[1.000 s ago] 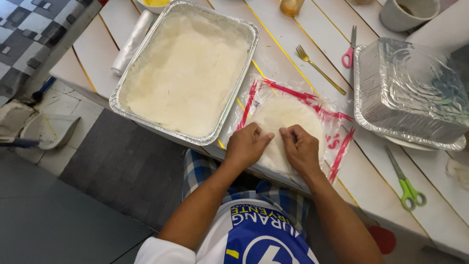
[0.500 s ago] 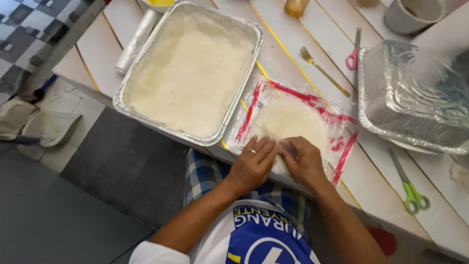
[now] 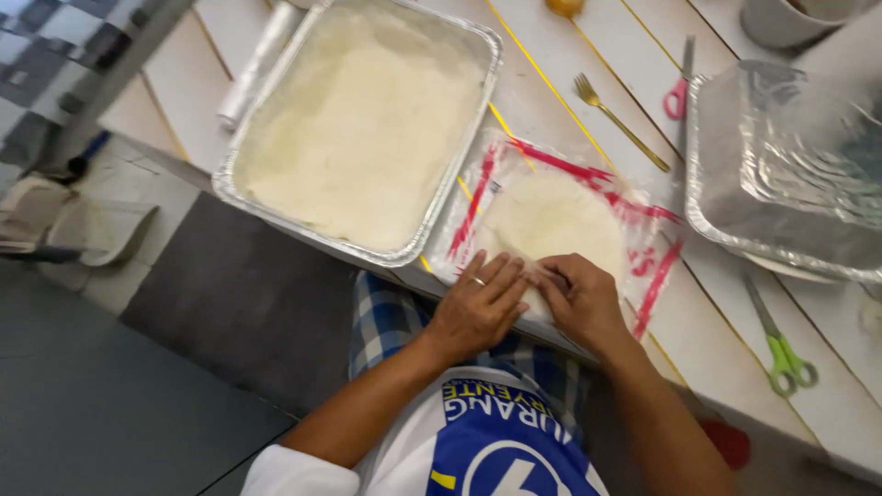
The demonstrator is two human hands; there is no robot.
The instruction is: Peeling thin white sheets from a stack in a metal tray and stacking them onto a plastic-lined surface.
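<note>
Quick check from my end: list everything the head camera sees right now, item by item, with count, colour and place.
Foil tray of dough: one, silver with pale filling, far left on table.
Plastic sheet: one, clear with red markings, near table edge.
Dough disc: one, pale, on the sheet.
Empty foil tray: one, silver, right.
Fork: one, gold, between the trays.
Scissors: two, pink-handled beyond the fork, green-handled at right.
Film roll: one, clear, left of the filled tray.
Table: one, white slats.
Left hand: on the disc's near edge, ring on.
Right hand: pinching the same edge.
</note>
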